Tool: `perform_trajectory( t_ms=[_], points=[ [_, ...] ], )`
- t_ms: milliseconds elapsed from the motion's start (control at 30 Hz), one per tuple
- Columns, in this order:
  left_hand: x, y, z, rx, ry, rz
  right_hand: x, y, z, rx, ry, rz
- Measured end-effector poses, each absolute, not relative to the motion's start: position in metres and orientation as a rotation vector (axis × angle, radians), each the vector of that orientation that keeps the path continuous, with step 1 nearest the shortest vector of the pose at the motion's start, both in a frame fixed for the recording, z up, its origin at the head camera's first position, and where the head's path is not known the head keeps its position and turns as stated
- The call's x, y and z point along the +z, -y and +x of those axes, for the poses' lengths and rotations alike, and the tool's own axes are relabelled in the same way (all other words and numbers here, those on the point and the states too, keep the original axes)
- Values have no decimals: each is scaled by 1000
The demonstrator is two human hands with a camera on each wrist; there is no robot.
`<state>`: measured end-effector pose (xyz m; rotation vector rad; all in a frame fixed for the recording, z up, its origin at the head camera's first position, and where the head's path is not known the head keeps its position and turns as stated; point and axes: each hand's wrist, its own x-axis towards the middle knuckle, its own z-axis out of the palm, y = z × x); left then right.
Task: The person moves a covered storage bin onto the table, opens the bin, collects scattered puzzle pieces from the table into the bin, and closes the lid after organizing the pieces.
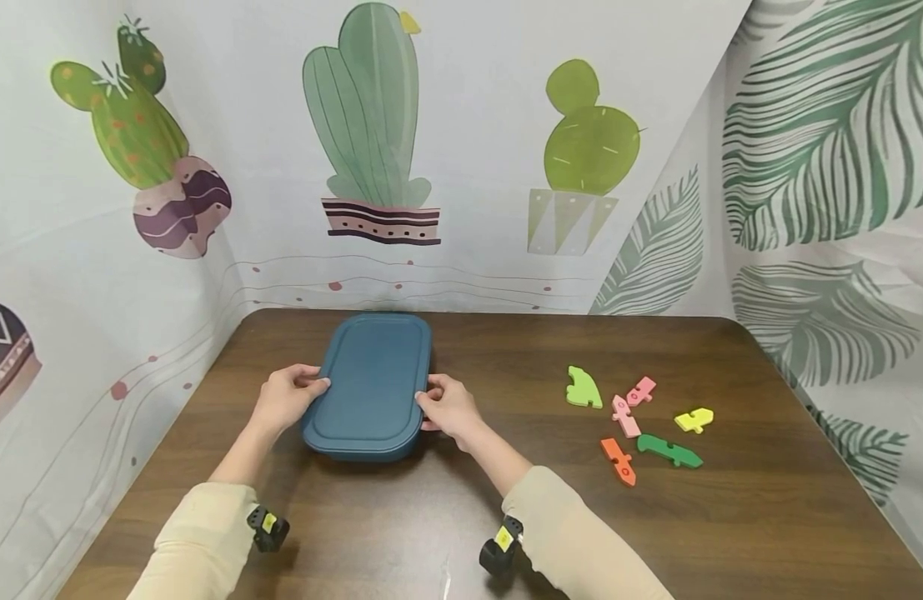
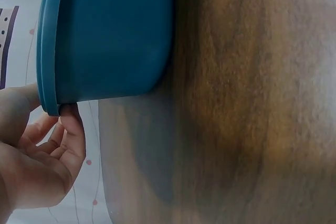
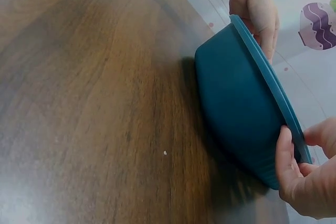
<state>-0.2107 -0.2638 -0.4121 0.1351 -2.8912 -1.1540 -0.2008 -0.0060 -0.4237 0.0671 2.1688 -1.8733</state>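
Observation:
A dark blue storage box (image 1: 356,452) with rounded corners stands on the left half of the table, its matching lid (image 1: 374,379) on top. At its left edge my left hand (image 1: 287,398) pinches the rim, thumb on the lid and fingers curled below. Opposite it, my right hand (image 1: 452,410) pinches the right edge in the same way. In the left wrist view, the curled fingers (image 2: 73,129) sit right under the lid's lip. From the right wrist view, both hands hold the box (image 3: 236,93) at opposite sides. The lid hides the box's inside.
Several flat coloured pieces lie on the right of the brown wooden table (image 1: 506,350): a light green one (image 1: 584,388), two pink, a yellow (image 1: 694,419), a dark green (image 1: 669,451) and an orange piece (image 1: 619,462). A patterned cloth backdrop (image 1: 476,167) rises behind the table.

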Motion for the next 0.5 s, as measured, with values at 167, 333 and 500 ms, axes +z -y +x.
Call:
perform_trajectory(
  t_ms=[167,333,500],
  points=[
    [-413,260,-210,-1156,2890,142,-424,2,-199,-1863,-2182,62],
    [-413,255,-209,-1172,2893,138,-424,-1,-197,-1860,-2193,46],
    [-412,250,-208,-1182,2881,138,-424,-6,-196,-1854,-2192,47]
  ],
)
